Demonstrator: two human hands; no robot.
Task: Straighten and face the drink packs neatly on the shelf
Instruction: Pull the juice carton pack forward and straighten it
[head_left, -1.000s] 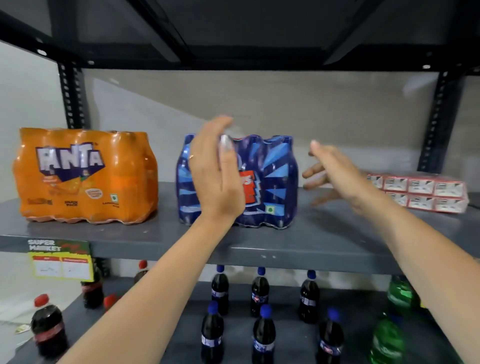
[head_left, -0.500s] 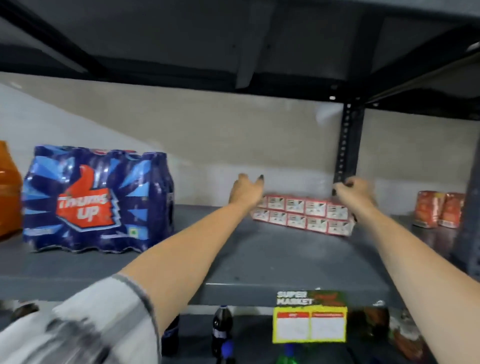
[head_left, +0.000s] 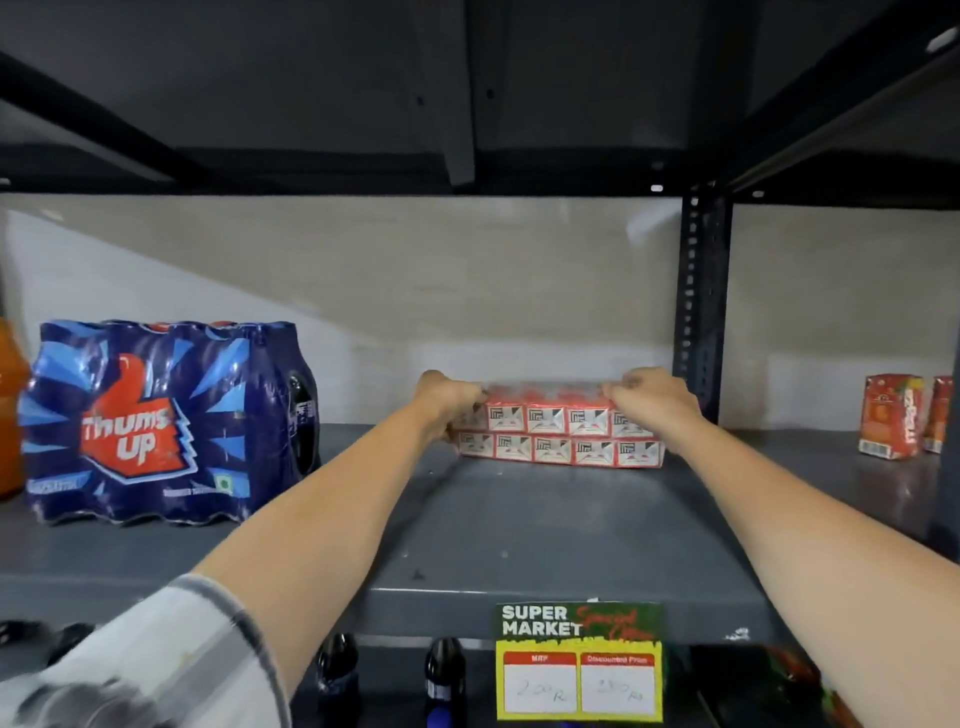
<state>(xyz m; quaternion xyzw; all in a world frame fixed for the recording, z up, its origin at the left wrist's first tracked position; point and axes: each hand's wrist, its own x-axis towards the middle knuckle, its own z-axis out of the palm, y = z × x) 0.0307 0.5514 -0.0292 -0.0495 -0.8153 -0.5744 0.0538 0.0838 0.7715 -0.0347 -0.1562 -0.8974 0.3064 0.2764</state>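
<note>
A: Since half a second ago, both hands have closed in from the carton pack's far corners onto its top edges; the left hand (head_left: 451, 402) curls over the 9 o'clock end, the right hand (head_left: 649, 397) over the 3 o'clock end.

B: So each has hold of the carton pack (head_left: 558, 434)?

A: Fingers bent, gripping it. It sits deep on the shelf (head_left: 519, 525), toward 12 o'clock, so a pull forward looks next.

B: And the surfaces?

A: Glossy shrink-wrap over boxy cartons, two tiers. The Thums Up pack (head_left: 161, 421) at 9 o'clock is crinkled blue film, label outward.
</note>
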